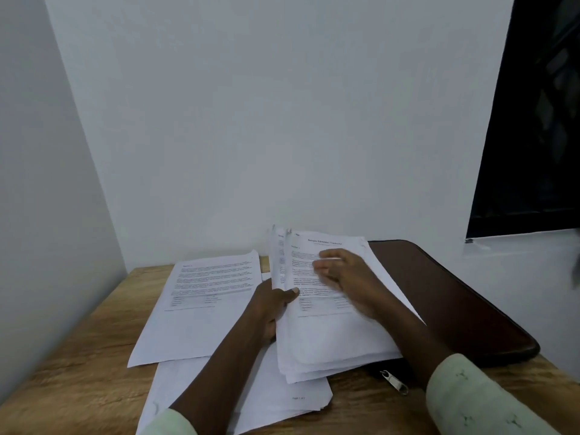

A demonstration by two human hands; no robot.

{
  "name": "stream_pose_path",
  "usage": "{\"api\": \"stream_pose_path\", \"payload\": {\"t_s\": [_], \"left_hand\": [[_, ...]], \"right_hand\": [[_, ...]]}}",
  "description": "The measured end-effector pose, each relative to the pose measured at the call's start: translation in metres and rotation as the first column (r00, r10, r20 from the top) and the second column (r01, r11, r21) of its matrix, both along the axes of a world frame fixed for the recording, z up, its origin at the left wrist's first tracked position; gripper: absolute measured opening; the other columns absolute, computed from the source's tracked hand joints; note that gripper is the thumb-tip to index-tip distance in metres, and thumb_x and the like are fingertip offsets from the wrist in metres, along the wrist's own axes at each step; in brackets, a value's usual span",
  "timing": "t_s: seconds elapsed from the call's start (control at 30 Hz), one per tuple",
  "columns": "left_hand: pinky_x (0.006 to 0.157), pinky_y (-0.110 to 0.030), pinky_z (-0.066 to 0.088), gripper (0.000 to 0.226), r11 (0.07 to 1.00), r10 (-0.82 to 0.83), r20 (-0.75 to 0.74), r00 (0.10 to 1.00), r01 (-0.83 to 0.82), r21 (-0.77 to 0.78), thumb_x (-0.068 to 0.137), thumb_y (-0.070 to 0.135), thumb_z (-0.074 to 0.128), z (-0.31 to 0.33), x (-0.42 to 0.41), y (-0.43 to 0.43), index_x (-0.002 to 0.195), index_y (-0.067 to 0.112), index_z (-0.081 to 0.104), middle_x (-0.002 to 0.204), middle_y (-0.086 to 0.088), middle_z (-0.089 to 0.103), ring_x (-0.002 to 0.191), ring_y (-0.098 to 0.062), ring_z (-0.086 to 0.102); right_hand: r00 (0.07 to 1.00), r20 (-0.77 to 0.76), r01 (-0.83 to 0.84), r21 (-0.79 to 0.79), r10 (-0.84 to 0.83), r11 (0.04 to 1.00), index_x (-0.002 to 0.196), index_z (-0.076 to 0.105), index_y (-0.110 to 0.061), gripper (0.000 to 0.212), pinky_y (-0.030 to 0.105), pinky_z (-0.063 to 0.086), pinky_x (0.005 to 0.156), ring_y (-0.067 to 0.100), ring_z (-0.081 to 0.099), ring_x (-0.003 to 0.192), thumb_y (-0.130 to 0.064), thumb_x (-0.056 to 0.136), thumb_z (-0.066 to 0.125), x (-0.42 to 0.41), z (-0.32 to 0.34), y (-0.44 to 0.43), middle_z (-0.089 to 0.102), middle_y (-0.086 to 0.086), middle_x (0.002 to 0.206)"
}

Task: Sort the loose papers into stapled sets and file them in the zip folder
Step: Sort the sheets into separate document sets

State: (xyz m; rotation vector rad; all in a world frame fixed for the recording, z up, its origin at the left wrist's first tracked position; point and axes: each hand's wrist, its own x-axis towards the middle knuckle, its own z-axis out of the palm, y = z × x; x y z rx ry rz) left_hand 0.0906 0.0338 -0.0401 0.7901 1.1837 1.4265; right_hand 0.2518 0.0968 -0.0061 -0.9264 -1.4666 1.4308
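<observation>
A thick stack of printed papers (329, 340) is lifted at its left edge over the table. My left hand (276, 304) grips that left edge, thumb on the top page. My right hand (342, 277) lies on the top page with fingers stretched out, blurred by motion. A single printed sheet (201, 306) lies flat to the left. More white sheets (282, 400) lie under the stack near the front. The dark brown zip folder (455, 296) lies to the right, partly under the stack, its metal zip pull (394, 382) showing at the front.
The wooden table (78, 356) stands in a corner between white walls. A dark window (533, 120) is at the upper right, with a white ledge beneath it.
</observation>
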Motion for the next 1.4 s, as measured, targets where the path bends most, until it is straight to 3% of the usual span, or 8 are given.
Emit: {"api": "stream_pose_path", "payload": {"t_s": [0.13, 0.2, 0.27, 0.37, 0.57, 0.83, 1.0, 1.4], "left_hand": [[0.107, -0.059, 0.043, 0.042, 0.988, -0.072, -0.012, 0.997, 0.073, 0.135, 0.097, -0.002, 0.054, 0.017, -0.018, -0.006, 0.138, 0.006, 0.053, 0.132, -0.018, 0.063, 0.122, -0.038, 0.060], [0.106, -0.056, 0.044, 0.040, 0.972, -0.091, -0.004, 0.996, 0.089, 0.219, 0.099, 0.005, 0.052, 0.035, -0.023, -0.013, 0.140, 0.008, 0.052, 0.134, -0.017, 0.062, 0.123, -0.035, 0.060], [0.103, -0.053, 0.048, 0.038, 0.952, -0.067, -0.058, 0.996, 0.081, 0.296, 0.100, 0.011, 0.052, 0.051, -0.023, -0.017, 0.139, 0.009, 0.052, 0.132, -0.014, 0.064, 0.121, -0.034, 0.062], [0.096, -0.043, 0.055, 0.035, 0.917, 0.143, -0.283, 0.948, -0.020, 0.398, 0.093, 0.009, 0.064, 0.074, -0.020, -0.017, 0.128, 0.007, 0.060, 0.119, -0.009, 0.072, 0.112, -0.030, 0.068], [0.082, -0.032, 0.060, 0.021, 0.828, 0.356, -0.306, 0.883, -0.146, 0.541, 0.092, 0.013, 0.067, 0.119, -0.013, -0.021, 0.113, 0.018, 0.066, 0.109, 0.000, 0.074, 0.095, -0.016, 0.073], [0.078, -0.027, 0.059, 0.029, 0.831, 0.328, -0.222, 0.918, -0.169, 0.530, 0.086, 0.011, 0.073, 0.093, -0.014, -0.022, 0.114, 0.014, 0.068, 0.107, 0.001, 0.076, 0.095, -0.015, 0.073], [0.086, -0.034, 0.058, 0.035, 0.869, 0.307, -0.217, 0.927, -0.179, 0.462, 0.082, 0.011, 0.077, 0.067, -0.012, -0.018, 0.115, 0.017, 0.068, 0.109, 0.001, 0.076, 0.099, -0.018, 0.072], [0.093, -0.039, 0.057, 0.033, 0.907, 0.208, -0.200, 0.957, -0.112, 0.407, 0.085, 0.001, 0.072, 0.071, 0.010, -0.006, 0.117, 0.010, 0.068, 0.113, -0.006, 0.074, 0.105, -0.025, 0.071]], "right_hand": [[0.768, 0.221, 0.493, 0.398, -0.602, 0.774, 0.138, 0.045, -0.014, 0.074, 0.031, 0.038, 0.102, 0.024, 0.047, 0.128, -0.035, 0.076, 0.081, 0.033, 0.021, 0.021, 0.047, 0.006, 0.140], [0.866, 0.169, 0.429, 0.234, -0.471, 0.872, 0.147, 0.034, -0.011, 0.098, 0.038, 0.038, 0.110, 0.024, 0.045, 0.134, -0.044, 0.070, 0.086, 0.047, 0.032, 0.028, 0.042, 0.007, 0.149], [0.995, -0.038, 0.094, -0.001, -0.094, 0.996, 0.139, 0.050, -0.007, 0.094, 0.044, 0.045, 0.106, 0.026, 0.062, 0.118, -0.048, 0.062, 0.087, 0.051, 0.040, 0.029, 0.058, 0.011, 0.137], [0.991, -0.122, -0.049, 0.099, 0.060, 0.994, 0.123, 0.065, -0.010, 0.102, 0.048, 0.049, 0.102, 0.027, 0.068, 0.109, -0.060, 0.039, 0.092, 0.042, 0.041, 0.029, 0.070, 0.008, 0.120], [0.960, -0.275, 0.150, 0.363, -0.048, 0.920, 0.111, 0.069, -0.020, 0.020, 0.045, 0.053, 0.097, 0.022, 0.069, 0.105, -0.024, 0.091, 0.069, 0.025, 0.080, 0.013, 0.073, 0.004, 0.114], [0.975, -0.218, 0.114, 0.387, -0.029, 0.915, 0.113, 0.069, -0.013, 0.033, 0.034, 0.058, 0.084, 0.022, 0.072, 0.097, -0.018, 0.082, 0.078, 0.031, 0.076, 0.000, 0.075, 0.003, 0.107], [0.997, -0.001, 0.076, 0.393, -0.083, 0.916, 0.094, 0.069, -0.030, 0.009, 0.016, 0.054, 0.070, 0.000, 0.071, 0.079, -0.029, 0.086, 0.073, 0.023, 0.060, 0.001, 0.073, -0.009, 0.096], [0.929, -0.033, 0.335, 0.493, -0.367, 0.803, 0.093, 0.067, -0.023, 0.007, 0.020, 0.053, 0.070, 0.006, 0.066, 0.081, -0.030, 0.093, 0.066, 0.042, 0.057, 0.007, 0.069, -0.010, 0.089]]}}
